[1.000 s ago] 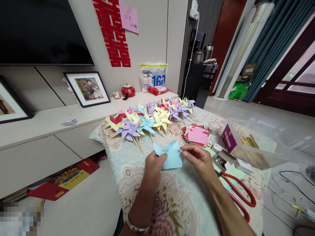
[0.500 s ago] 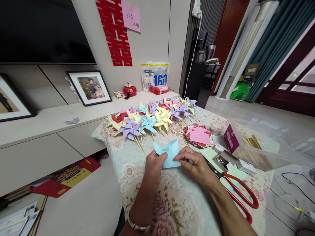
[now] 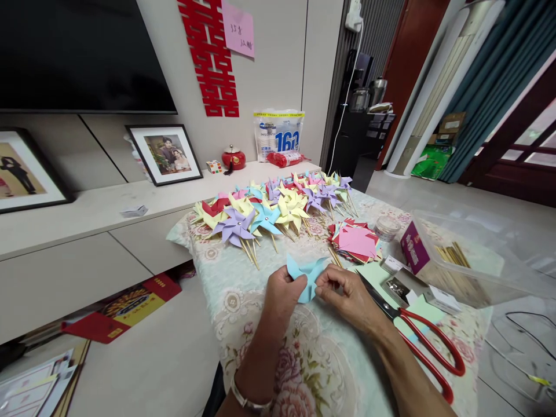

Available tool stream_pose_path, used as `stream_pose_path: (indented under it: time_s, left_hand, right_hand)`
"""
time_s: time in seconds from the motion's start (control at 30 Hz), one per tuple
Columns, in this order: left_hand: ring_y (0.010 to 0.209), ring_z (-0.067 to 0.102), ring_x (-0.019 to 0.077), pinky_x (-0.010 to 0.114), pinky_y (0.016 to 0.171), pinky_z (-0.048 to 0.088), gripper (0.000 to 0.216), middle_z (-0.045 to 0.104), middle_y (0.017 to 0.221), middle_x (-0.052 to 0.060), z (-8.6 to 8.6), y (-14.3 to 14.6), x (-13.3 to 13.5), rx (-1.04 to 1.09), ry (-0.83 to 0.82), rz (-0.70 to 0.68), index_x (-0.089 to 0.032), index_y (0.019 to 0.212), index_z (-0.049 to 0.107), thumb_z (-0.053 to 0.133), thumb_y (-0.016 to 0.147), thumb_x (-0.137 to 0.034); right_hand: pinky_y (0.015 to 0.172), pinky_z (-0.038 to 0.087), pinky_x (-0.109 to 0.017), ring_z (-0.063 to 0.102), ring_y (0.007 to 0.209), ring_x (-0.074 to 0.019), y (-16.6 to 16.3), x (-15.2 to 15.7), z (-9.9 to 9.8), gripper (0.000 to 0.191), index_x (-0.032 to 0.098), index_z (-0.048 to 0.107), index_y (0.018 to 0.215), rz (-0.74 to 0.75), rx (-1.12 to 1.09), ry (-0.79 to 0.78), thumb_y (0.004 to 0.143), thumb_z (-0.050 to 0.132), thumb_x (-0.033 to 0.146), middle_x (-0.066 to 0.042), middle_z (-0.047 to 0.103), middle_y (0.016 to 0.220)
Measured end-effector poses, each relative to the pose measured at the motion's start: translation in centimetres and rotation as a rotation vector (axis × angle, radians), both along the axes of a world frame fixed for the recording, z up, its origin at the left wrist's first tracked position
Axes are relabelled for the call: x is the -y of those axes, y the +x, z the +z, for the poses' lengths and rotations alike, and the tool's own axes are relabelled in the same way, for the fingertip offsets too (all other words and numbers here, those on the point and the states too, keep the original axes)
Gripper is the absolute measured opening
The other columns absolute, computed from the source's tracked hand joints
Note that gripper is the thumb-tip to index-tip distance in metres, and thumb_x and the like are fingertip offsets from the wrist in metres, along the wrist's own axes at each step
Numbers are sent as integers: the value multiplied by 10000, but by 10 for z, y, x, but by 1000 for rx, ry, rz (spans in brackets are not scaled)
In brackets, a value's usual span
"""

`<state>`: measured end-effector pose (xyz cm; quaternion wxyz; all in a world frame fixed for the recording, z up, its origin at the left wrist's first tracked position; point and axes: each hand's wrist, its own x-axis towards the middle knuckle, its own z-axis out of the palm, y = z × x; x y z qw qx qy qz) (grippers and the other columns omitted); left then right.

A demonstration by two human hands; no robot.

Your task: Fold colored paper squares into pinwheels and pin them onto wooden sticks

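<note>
Between my hands, above the front of the table, is a light blue paper pinwheel (image 3: 307, 275) with its corners curled inward. My left hand (image 3: 284, 292) grips it from the left, the thumb pressed near its middle. My right hand (image 3: 343, 289) pinches the paper's right side between thumb and fingers. Behind them lie several finished paper pinwheels (image 3: 266, 219) on sticks, in purple, blue, yellow and red. A stack of cut paper squares (image 3: 357, 241), pink on top, lies beyond my right hand. Red-handled scissors (image 3: 412, 324) rest beside my right forearm.
On the right stand a clear plastic bin (image 3: 452, 278) of wooden sticks, an open small box of metal pins (image 3: 397, 288) and a round clear tub (image 3: 386, 227). A flowered tablecloth (image 3: 243, 324) covers the table. A white cabinet (image 3: 99, 226) runs along the wall.
The blue paper's right side has been folded in toward the middle, so the sheet looks smaller and more curled. Both hands have come closer together. The whole view has shifted slightly.
</note>
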<state>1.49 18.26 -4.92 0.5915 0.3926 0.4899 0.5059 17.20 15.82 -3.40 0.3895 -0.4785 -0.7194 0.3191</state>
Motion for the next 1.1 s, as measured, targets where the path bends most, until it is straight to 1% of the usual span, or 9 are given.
stream_pose_path:
  time_s: [0.23, 0.47, 0.87, 1.1]
  left_hand:
    - [515, 454, 102, 204, 490, 366, 98, 569, 553, -39, -2, 2, 2, -15, 20, -36, -149, 644, 630, 677, 583, -211]
    - [523, 474, 111, 210, 500, 384, 105, 586, 557, -31, -8, 3, 0, -29, 34, -51, -148, 657, 651, 678, 580, -214]
    - [489, 406, 93, 206, 471, 341, 116, 518, 514, -55, -8, 3, -1, -56, 26, -53, -161, 642, 631, 679, 558, -227]
    - [523, 440, 106, 211, 492, 365, 143, 549, 553, -41, -8, 3, 0, -51, 28, -74, -153, 678, 638, 670, 568, -239]
  right_hand:
    - [565, 330, -243, 465, 606, -129, -5, 0, -3, 156, 195, 570, 647, -90, 17, -27, 799, 596, 172, 31, 519, 654]
    - [563, 325, -247, 460, 585, -128, -8, -1, -6, 140, 197, 560, 622, -178, 59, -46, 755, 575, 155, 35, 513, 623]
    - [565, 314, -250, 447, 588, -128, -9, -3, -10, 150, 203, 504, 604, -218, 112, -24, 738, 542, 147, 35, 496, 608]
    - [564, 318, -250, 446, 585, -127, -10, -3, -10, 133, 204, 484, 603, -226, 121, -29, 715, 513, 140, 36, 488, 607]
